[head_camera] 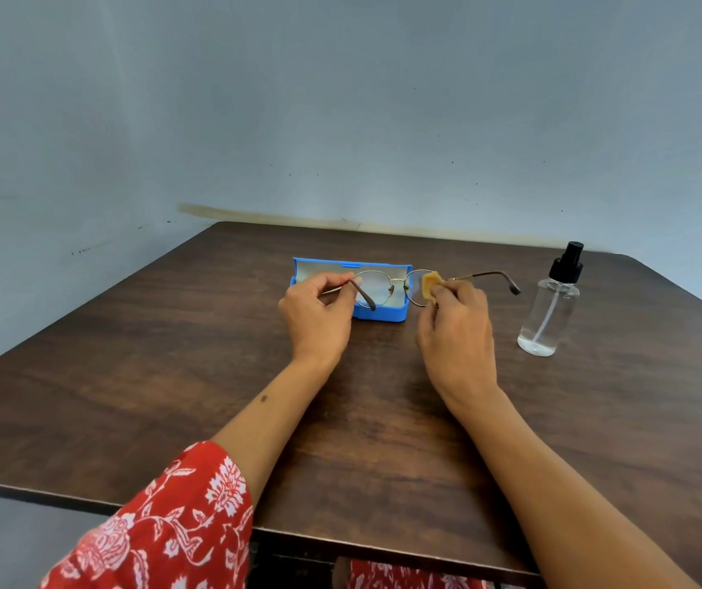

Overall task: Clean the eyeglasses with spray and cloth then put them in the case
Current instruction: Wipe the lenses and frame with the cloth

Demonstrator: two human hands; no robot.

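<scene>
Thin metal-framed eyeglasses (391,286) with brown temple tips are held above the table, temples unfolded. My left hand (317,316) pinches the left temple near its hinge. My right hand (457,325) presses a small yellow cloth (430,285) against the right lens; the right temple sticks out past it toward the bottle. Behind the glasses lies the blue case (383,313), open, with its pale lining showing. A clear spray bottle (548,308) with a black pump top stands upright to the right of my right hand.
The dark wooden table (170,376) stands against a grey-blue wall. Its near edge is by my red patterned sleeve (162,529).
</scene>
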